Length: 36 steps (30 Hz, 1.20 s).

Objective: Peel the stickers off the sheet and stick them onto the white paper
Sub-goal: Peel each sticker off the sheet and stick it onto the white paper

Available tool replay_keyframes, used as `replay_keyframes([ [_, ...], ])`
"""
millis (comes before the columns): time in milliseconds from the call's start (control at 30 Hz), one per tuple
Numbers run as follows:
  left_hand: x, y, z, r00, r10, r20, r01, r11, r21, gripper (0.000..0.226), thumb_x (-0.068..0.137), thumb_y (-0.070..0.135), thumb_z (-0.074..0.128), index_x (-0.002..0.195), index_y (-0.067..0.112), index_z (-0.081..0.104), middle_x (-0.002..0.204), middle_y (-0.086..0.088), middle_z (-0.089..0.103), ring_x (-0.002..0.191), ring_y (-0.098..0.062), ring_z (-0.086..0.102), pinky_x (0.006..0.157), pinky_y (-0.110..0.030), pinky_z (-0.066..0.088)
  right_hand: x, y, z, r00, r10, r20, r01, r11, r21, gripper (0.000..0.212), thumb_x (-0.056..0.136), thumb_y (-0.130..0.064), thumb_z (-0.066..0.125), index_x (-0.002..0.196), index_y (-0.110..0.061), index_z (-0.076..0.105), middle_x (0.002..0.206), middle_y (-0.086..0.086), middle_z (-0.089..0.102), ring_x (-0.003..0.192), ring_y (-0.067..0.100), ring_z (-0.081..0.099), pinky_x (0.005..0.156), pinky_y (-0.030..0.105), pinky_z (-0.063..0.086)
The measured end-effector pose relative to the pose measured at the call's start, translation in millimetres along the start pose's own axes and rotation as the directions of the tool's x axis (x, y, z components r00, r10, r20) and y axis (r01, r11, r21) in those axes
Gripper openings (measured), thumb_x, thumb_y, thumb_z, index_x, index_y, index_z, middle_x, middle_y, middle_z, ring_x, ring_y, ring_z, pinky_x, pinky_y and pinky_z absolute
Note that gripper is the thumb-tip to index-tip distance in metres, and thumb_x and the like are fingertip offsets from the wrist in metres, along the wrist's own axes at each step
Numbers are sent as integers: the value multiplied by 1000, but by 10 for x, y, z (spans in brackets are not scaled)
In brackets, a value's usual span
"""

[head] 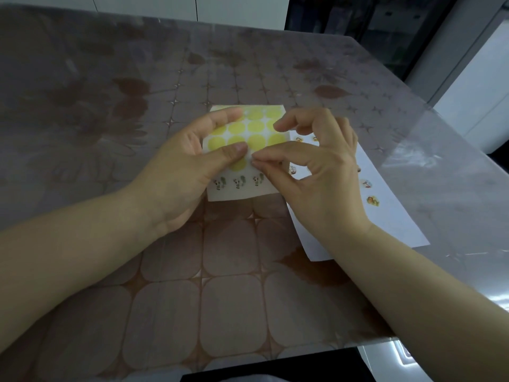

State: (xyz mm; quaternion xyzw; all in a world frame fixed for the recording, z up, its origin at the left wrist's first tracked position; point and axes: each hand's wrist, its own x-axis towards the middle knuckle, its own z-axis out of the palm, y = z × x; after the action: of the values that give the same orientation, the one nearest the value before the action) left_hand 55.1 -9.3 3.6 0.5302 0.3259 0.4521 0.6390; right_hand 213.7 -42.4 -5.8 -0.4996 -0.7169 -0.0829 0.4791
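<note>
My left hand (179, 172) grips the thin sticker sheet (242, 193), thumb laid over its round yellow stickers (256, 126). My right hand (316, 186) pinches the sheet between thumb and forefinger, just beside that thumb. The flat white paper (391, 216), dotted with small picture stickers (373, 201), lies under my right hand on the slick, plastic-covered table (220, 299).

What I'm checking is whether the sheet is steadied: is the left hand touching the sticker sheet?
Touching. The head view shows the left hand holding the sticker sheet, with its thumb pressed flat on the sheet's face.
</note>
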Motion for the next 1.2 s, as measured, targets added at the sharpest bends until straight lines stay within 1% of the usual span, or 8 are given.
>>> replay_keyframes([
  [100,-3,14,9,1000,4,13,-3,998,-59,49,72,11,62,119,23,57,100,6,70,84,-7,69,66,-19,54,2,1,-5,997,69,-29,-68,997,26,16,76,-36,71,85,-23,74,104,-9,50,94,3,41,87,42,42],
  [233,-7,-10,4,999,31,39,-30,999,-37,63,70,4,74,126,22,52,106,4,68,93,-9,68,77,-21,54,17,35,-24,992,121,-29,-118,990,80,22,74,-38,72,89,-23,74,106,-8,46,97,15,48,81,49,45],
  [333,-7,-21,-1,998,56,33,-57,998,33,67,61,12,78,122,25,54,93,6,70,88,-8,67,79,-22,54,11,35,-12,994,99,-40,-97,994,52,21,74,-41,69,87,-25,75,105,-9,46,97,13,45,83,47,44],
  [567,22,-57,-14,998,64,-18,-63,997,35,61,61,11,79,115,28,58,121,-2,62,101,-10,64,84,-23,52,10,33,-8,998,48,-42,-48,999,-12,15,77,-37,70,85,-25,75,108,-8,45,99,14,45,89,45,40],
  [733,18,-76,-24,997,79,-4,-78,993,94,52,69,13,70,116,31,57,99,4,64,90,-9,64,84,-26,53,-2,38,-7,996,83,13,-83,997,-5,14,77,-38,68,83,-28,75,107,-13,46,100,9,39,90,43,39],
  [833,19,-78,-30,998,58,-8,-57,995,84,43,74,18,67,114,32,59,104,3,64,92,-10,64,89,-29,52,2,25,-11,999,47,10,-47,999,-13,12,78,-36,69,81,-26,76,105,-12,48,99,11,40,91,41,37],
  [1000,11,-57,-12,999,37,-32,-35,997,64,43,73,19,73,112,28,60,122,-3,62,96,-12,64,86,-28,53,11,28,1,999,-38,-16,37,999,-29,9,78,-30,71,78,-23,76,102,-1,61,96,13,42,90,37,33],
  [1200,10,-50,-7,999,24,-39,-23,999,32,45,69,17,65,114,24,59,109,1,67,87,-8,67,76,-22,55,9,20,37,996,-86,-4,86,996,-21,8,78,-21,71,72,-19,74,99,0,62,91,12,45,92,35,29],
])
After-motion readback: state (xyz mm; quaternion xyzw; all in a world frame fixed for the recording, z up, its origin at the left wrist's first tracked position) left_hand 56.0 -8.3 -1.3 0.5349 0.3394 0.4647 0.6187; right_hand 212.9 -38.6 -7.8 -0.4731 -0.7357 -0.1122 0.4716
